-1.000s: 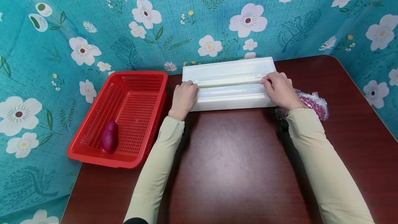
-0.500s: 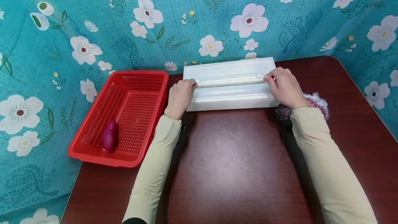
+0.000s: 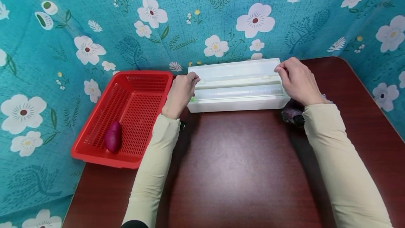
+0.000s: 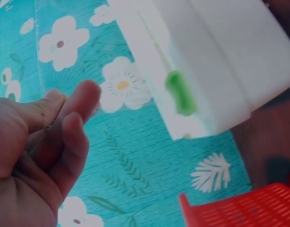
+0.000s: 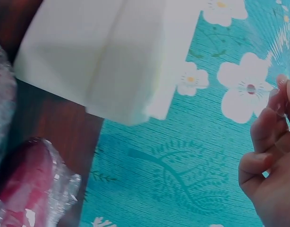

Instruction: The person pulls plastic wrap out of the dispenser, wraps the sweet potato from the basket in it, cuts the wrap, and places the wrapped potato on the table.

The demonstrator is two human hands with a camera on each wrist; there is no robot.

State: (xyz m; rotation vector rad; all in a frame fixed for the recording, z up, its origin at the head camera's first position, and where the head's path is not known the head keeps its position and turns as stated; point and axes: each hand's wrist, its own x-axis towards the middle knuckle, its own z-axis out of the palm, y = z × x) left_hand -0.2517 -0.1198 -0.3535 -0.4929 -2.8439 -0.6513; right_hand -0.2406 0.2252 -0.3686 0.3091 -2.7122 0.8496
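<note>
A long white cling film box (image 3: 238, 104) lies at the back of the table with its lid raised and a roll (image 3: 240, 92) inside. My left hand (image 3: 181, 93) pinches one corner of a clear sheet of cling film (image 5: 279, 45) between thumb and forefinger, above the box's left end. Over the right end, my right hand (image 3: 300, 82) pinches the other corner. The film is nearly invisible; fine creases show at the fingertips in the right wrist view. A green slider (image 4: 180, 93) sits at the box's left end.
At left stands a red basket (image 3: 104, 162) with one purple sweet potato (image 3: 113, 137) in it. Film-wrapped sweet potatoes (image 5: 29, 182) lie by the right wrist, partly hidden by it in the head view. A flowered cloth (image 3: 215, 17) hangs behind the table.
Both hands have risen from the roll toward the raised lid and spread slightly apart, still pinching the film. The box and basket stay in place.
</note>
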